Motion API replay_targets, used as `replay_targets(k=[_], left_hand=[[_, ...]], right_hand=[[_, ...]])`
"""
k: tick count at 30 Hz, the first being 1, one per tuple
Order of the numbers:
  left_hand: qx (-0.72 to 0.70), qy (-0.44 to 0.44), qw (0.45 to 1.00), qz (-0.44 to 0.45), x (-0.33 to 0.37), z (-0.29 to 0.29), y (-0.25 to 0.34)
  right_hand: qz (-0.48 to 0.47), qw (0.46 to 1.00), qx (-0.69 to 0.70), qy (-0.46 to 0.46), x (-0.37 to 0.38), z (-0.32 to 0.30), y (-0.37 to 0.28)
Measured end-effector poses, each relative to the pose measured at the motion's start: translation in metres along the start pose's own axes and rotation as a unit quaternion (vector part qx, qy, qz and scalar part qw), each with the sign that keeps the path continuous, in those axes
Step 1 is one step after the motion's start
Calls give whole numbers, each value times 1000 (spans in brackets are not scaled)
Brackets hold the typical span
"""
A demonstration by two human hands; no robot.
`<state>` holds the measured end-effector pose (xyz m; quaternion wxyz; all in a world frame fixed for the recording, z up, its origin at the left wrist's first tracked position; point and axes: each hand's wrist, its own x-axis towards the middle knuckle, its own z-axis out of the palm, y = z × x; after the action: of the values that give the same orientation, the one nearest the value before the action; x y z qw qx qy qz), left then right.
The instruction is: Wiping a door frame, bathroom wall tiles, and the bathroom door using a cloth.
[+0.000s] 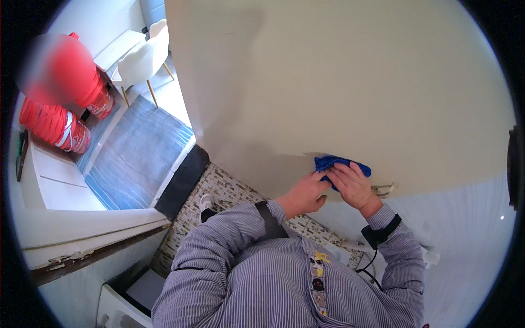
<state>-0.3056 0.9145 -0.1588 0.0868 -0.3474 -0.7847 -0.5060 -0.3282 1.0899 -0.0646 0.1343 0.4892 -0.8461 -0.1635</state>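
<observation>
A crumpled blue cloth (326, 162) lies against a broad cream-coloured panel (350, 87) that looks like a door. My right hand (354, 185) is on the cloth, its fingers bent over it and pressing it to the surface. From the left, my left hand (302, 195) meets the cloth's lower edge with curled fingertips. Part of the cloth is hidden beneath the fingers. A small metal fitting (384, 189), perhaps a door handle, sticks out just right of my right wrist.
Mosaic-tiled floor (188, 213) runs below, with a dark threshold (183, 180) at the doorway. Beyond it are a blue-grey mat (139, 156), a white chair (143, 63) and red buckets (74, 136). Chipped wooden trim (98, 251) edges the left side. A white cabinet (117, 311) stands lower left.
</observation>
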Motion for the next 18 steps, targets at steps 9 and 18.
replay_targets(k=[9, 18], left_hand=[[-52, 65, 990, -110, -25, -61, -57], [-41, 177, 952, -245, -66, -157, -143]], right_hand=[[-20, 997, 53, 54, 96, 35, -23], [-93, 993, 64, 37, 261, 84, -55]])
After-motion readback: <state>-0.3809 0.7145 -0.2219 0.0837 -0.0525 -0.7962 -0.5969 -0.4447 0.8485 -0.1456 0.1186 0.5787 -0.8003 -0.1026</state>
